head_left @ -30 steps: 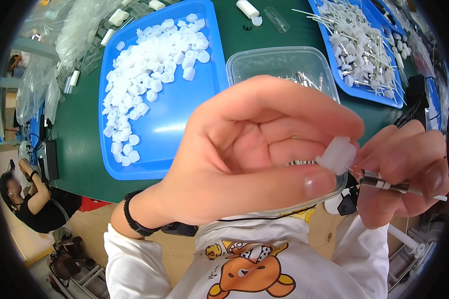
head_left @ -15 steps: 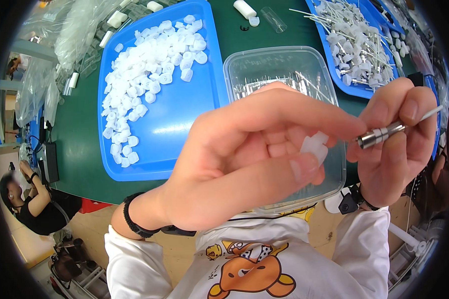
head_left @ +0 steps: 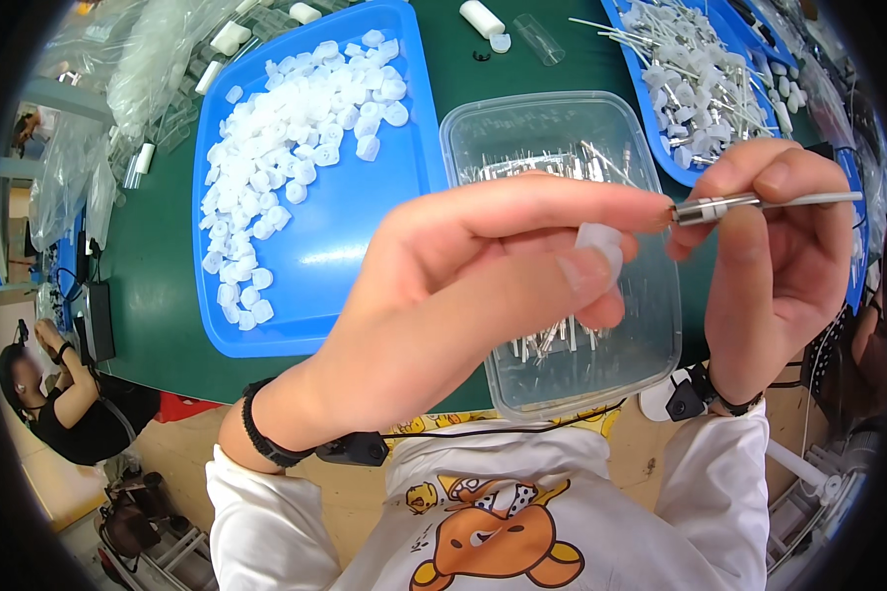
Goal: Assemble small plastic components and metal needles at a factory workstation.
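My right hand (head_left: pixel 784 217) pinches a thin rod with a silver metal sleeve (head_left: pixel 705 209) and a white stem that points right. Against the sleeve's open left end rests the index fingertip of my left hand (head_left: pixel 463 276). Between that hand's thumb and curled fingers sits a translucent white plastic cap (head_left: pixel 601 246). Below both hands lies a clear plastic box (head_left: pixel 650 364) with several metal-tipped rods (head_left: pixel 562 340) inside, partly hidden by my left hand. A blue tray (head_left: pixel 365 266) to the left holds a heap of similar white caps (head_left: pixel 306 128).
At the far right, another blue tray (head_left: pixel 695 177) carries capped rods (head_left: pixel 695 89). A white cylinder (head_left: pixel 481 18) and a clear tube (head_left: pixel 539 39) lie on the green table (head_left: pixel 158 286). Plastic bags (head_left: pixel 148 69) crowd the far left. A person (head_left: pixel 64 394) sits at left.
My right hand has shifted left and turned the rod nearly level. My left hand has drawn slightly left, still holding the cap, uncovering more of the box.
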### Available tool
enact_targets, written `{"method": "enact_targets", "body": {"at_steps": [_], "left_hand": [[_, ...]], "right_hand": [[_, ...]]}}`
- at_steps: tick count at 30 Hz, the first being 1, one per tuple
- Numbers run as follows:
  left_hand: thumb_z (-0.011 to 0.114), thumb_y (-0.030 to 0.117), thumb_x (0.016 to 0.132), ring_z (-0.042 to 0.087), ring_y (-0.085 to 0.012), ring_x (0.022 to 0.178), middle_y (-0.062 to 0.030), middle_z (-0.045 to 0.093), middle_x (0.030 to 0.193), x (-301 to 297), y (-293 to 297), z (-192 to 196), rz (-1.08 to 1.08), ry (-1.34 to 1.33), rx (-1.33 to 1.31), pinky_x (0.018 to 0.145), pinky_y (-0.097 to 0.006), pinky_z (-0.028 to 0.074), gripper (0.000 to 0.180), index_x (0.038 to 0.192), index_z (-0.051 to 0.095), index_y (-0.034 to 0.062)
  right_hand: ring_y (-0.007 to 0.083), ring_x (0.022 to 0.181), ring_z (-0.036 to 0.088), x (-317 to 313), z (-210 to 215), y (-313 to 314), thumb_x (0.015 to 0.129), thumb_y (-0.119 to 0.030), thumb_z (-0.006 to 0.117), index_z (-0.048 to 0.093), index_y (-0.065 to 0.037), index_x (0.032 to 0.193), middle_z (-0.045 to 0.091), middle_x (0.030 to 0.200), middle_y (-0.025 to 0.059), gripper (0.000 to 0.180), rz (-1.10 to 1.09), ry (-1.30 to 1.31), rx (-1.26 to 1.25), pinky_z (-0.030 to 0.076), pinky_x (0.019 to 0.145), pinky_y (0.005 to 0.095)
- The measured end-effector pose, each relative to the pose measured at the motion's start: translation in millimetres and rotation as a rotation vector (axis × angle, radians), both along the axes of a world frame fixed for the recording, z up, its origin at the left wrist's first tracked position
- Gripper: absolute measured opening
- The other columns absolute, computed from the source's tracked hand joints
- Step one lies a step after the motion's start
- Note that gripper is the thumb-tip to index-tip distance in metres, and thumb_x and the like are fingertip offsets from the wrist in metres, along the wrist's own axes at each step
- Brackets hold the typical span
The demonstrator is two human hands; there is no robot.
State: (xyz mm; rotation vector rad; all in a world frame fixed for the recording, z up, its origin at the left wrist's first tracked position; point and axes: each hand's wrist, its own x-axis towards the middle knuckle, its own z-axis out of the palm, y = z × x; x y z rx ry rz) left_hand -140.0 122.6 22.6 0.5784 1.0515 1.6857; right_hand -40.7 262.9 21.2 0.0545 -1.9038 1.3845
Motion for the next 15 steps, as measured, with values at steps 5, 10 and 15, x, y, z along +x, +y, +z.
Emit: {"method": "enact_targets", "body": {"at_steps": [5,10,15], "left_hand": [[0.045,0.021,0.075,0.045,-0.0140,0.068,-0.0080,0.051,0.087,0.1,1.3,0.7,0.021,-0.062,-0.022,0.063,-0.024,0.037,0.047,0.111,0.044,-0.0090],[0.044,0.022,0.076,0.044,-0.0132,0.067,-0.0072,0.050,0.081,0.7,3.5,-0.4,0.007,-0.053,-0.006,0.061,-0.023,0.035,0.040,0.103,0.045,-0.0065],[0.041,0.022,0.077,0.042,-0.0122,0.061,-0.0070,0.048,0.074,1.3,5.7,-2.1,-0.004,-0.102,-0.019,0.056,-0.022,0.032,0.029,0.092,0.045,-0.0022]], "right_hand": [[0.0123,0.062,0.050,-1.3,-1.8,3.9,0.079,0.001,0.049,0.040,0.001,0.096,0.050,0.085,0.0140,0.019,-0.020,-0.029,0.068,0.045,0.055,0.0215],[0.0111,0.060,0.050,-2.0,-2.0,2.6,0.079,-0.001,0.048,0.040,0.001,0.096,0.050,0.083,0.0133,0.019,0.026,-0.043,-0.042,0.044,0.053,0.0205],[0.0101,0.057,0.050,1.6,6.1,0.9,0.080,-0.012,0.049,0.039,0.002,0.095,0.048,0.079,0.0111,0.022,0.036,-0.198,-0.314,0.043,0.047,0.0186]]}}
